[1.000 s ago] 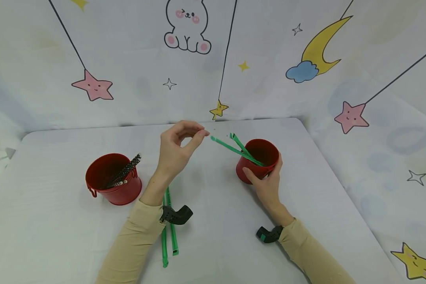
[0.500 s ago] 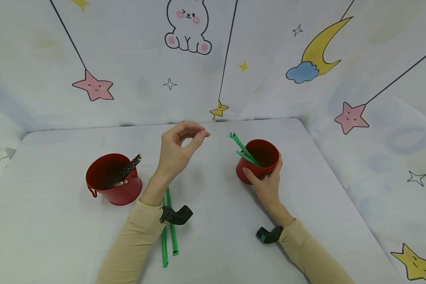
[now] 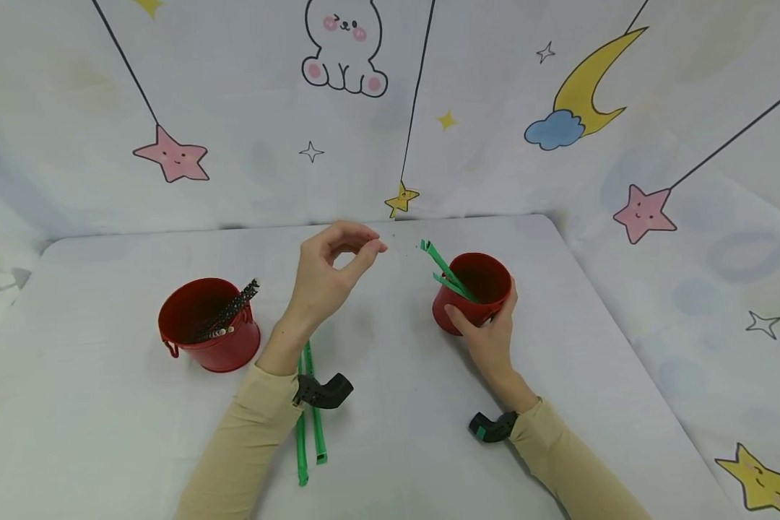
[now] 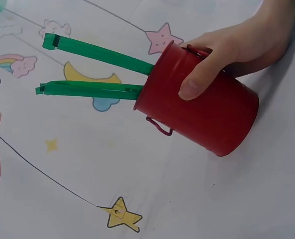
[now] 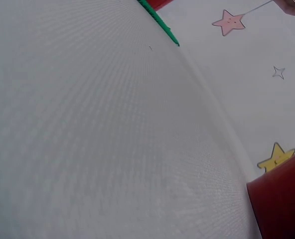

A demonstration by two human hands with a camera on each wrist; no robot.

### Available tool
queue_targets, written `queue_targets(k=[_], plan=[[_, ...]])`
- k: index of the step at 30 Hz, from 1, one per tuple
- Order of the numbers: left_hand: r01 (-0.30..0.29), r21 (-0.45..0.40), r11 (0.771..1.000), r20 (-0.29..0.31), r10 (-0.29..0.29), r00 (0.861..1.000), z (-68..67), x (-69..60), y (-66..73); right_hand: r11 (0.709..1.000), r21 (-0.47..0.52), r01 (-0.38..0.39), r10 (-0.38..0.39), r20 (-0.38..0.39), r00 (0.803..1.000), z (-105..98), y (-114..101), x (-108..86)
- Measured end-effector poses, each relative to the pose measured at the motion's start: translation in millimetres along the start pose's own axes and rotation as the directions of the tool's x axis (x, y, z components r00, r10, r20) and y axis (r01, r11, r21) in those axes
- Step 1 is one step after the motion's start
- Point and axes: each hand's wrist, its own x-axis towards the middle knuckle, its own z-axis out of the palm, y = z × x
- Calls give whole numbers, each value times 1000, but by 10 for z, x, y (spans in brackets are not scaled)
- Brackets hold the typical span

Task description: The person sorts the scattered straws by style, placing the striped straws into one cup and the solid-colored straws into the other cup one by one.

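On the right side of the table my right hand (image 3: 490, 343) grips a small red bucket (image 3: 447, 312), thumb on its near side. Two green straws (image 4: 97, 89) lean out over its rim, seen sideways in the left wrist view. My left hand (image 3: 328, 278) hovers left of that bucket with fingers bent and thumb near the index finger, nothing between them. Beneath the left forearm, two more green straws (image 3: 318, 437) lie on the table, partly hidden by the wrist.
A second red bucket (image 3: 224, 357) stands at the left, with several black-and-white dotted straws (image 3: 234, 307) inside. A white cloth with printed stars (image 3: 175, 155) and a moon rises behind the table's back edge (image 3: 234, 230).
The left hand has let go of a green straw, which dropped lower into the right-hand bucket. The left hand has barely moved since; the right hand keeps its grip.
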Motion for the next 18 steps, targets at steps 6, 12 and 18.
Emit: queue_targets(k=[6,12,18], plan=[[84,168,982,111,-103,988,-1,-72,65,1000,2,2,-2,-3,1000,-14,-11,9],[144,312,939,111,-186,976,-103,-195,60,1000,16,5,-5,4,1000,-8,-2,19],[237,449,862,46,-287,957,-214,-365,-41,999,30,15,-15,4,1000,-3,8,10]])
